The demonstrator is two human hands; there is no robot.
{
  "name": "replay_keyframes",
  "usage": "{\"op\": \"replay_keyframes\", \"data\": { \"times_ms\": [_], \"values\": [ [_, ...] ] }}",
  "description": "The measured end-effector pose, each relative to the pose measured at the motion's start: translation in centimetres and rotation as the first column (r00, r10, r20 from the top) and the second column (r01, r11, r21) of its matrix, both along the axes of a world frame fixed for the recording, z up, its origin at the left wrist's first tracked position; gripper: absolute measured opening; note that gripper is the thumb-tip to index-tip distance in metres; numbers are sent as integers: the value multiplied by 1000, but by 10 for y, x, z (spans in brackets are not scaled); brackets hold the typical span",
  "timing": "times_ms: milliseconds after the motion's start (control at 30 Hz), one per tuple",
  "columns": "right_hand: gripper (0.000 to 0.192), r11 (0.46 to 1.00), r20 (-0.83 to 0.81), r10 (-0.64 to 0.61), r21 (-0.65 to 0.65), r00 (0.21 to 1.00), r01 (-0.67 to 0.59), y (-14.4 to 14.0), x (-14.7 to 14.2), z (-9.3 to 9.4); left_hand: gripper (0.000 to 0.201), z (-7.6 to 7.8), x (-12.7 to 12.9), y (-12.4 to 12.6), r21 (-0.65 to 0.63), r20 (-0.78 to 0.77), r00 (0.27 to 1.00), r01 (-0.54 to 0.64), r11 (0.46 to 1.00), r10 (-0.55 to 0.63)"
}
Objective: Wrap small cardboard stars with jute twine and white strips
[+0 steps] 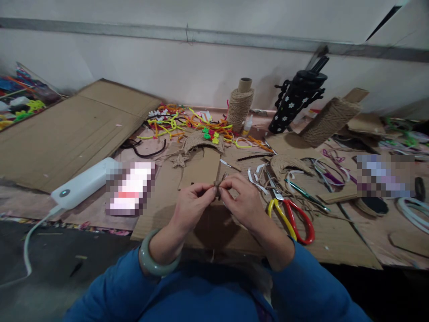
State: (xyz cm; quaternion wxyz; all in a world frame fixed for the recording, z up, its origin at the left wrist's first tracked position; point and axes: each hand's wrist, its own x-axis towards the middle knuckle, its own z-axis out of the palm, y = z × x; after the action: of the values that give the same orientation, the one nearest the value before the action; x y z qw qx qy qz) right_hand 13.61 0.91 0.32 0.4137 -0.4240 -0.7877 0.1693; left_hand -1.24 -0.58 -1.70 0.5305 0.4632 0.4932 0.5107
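Observation:
My left hand (196,203) and my right hand (243,197) meet above a cardboard sheet (157,219). Both pinch a small brown twine-like piece (217,184) between thumbs and forefingers; its exact shape is mostly hidden by the fingertips. Beyond them lies a twine-wrapped crescent (194,141) with green, red and yellow flowers (210,135) on it, and a twine star (179,160) beside its left end. Right of my right hand are scissors (278,194) with one yellow and one red handle, a teal pen-like tool (306,195) and a second twine crescent (281,165).
A white power bank (83,185) and a blurred phone (132,188) lie at left, near a large cardboard panel (77,129). Behind stand a twine cone (240,105), a small glue bottle (247,126), a black flowered holder (291,100), a tilted twine cone (330,120) and colourful pipe cleaners (174,123).

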Motion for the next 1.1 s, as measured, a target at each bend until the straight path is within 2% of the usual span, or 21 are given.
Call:
{"op": "replay_keyframes", "data": {
  "times_ms": [200, 333, 633, 933, 1100],
  "values": [
    [13, 1000, 13, 7, 3, 1000, -7, -1, -1, -1, 15, 4, 1, -1, 11, -58, 997, -56, 998, 57],
    [13, 1000, 7, 12, 4, 1000, -12, -1, -2, -1, 16, 9, 2, -3, 21, -98, 994, -52, 998, 54],
    [13, 1000, 4, 12, -14, 1000, -12, -2, -1, 1, 18, 7, 1, -3, 41, -128, 991, -43, 998, 48],
    [14, 999, -33, 19, -30, 999, -20, -1, -1, 0, 19, -1, -1, -2, 13, -97, 994, -43, 999, 44],
    [11, 999, -64, 6, 34, 998, -4, -2, 3, 1, 20, 1, 1, -1, -40, -35, 998, -58, 998, 56]
  ]
}}
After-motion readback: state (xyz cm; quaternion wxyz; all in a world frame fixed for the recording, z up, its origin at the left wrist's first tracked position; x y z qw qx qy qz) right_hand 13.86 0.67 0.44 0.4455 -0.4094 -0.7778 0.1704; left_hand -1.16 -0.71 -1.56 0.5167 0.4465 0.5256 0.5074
